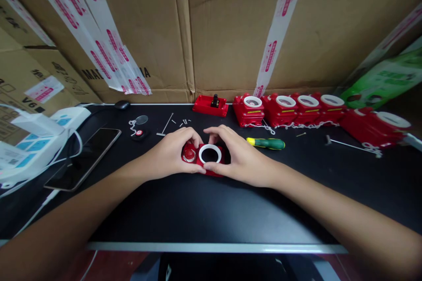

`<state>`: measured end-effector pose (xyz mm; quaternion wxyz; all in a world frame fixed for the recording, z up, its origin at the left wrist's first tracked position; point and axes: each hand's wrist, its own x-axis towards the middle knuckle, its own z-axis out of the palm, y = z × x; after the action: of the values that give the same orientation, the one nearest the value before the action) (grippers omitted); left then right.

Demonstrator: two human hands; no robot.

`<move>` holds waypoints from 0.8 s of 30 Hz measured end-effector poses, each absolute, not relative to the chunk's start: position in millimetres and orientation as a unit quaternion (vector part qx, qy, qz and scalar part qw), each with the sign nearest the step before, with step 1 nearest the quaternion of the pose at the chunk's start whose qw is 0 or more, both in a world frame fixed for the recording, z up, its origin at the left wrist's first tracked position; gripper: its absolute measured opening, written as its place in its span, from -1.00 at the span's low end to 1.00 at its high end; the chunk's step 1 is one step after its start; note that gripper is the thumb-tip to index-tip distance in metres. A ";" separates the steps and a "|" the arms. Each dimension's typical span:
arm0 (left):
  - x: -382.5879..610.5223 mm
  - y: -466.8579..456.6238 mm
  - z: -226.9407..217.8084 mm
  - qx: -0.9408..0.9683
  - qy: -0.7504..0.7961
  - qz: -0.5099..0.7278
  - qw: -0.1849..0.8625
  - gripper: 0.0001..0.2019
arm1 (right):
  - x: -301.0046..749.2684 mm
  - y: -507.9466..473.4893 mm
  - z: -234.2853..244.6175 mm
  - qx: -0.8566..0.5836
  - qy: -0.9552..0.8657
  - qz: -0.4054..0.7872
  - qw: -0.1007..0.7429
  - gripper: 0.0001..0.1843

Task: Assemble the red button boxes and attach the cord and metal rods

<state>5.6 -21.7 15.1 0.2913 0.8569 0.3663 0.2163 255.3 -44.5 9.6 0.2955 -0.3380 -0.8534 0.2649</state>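
A small red box (205, 162) with a white ring (210, 153) on top and a red button at its left end sits on the black table (198, 215). My left hand (171, 154) wraps its fingers round the box's left end. My right hand (240, 154) grips the right end, thumb and forefinger touching the white ring. Both hands press the box against the tabletop.
A green-and-yellow screwdriver (266, 143) lies just right of my right hand. A row of several red boxes with white rings (286, 109) and a red base part (210, 105) line the back. Loose screws and a pin (171, 124), a phone (85, 157), white packets (36, 136) at left. Cardboard wall behind.
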 end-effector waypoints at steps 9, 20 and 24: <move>-7.2 -20.2 27.7 0.889 0.311 0.166 0.291 -0.52 | 251.0 -51.2 10.1 -0.355 -0.845 0.248 0.313 -0.30; 8.9 -25.4 15.0 0.895 0.320 0.197 0.239 -0.53 | 253.1 -46.0 10.5 -0.368 -0.824 0.266 0.339 -0.32; 3.7 -20.5 13.9 0.905 0.287 0.196 0.247 -0.56 | 260.8 -17.8 31.1 -0.344 -0.843 0.218 0.351 -0.74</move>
<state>3.7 -20.5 13.9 0.2466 0.9046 0.2872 0.1962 260.8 -17.8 31.1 0.3514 -0.3439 -0.8429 0.2184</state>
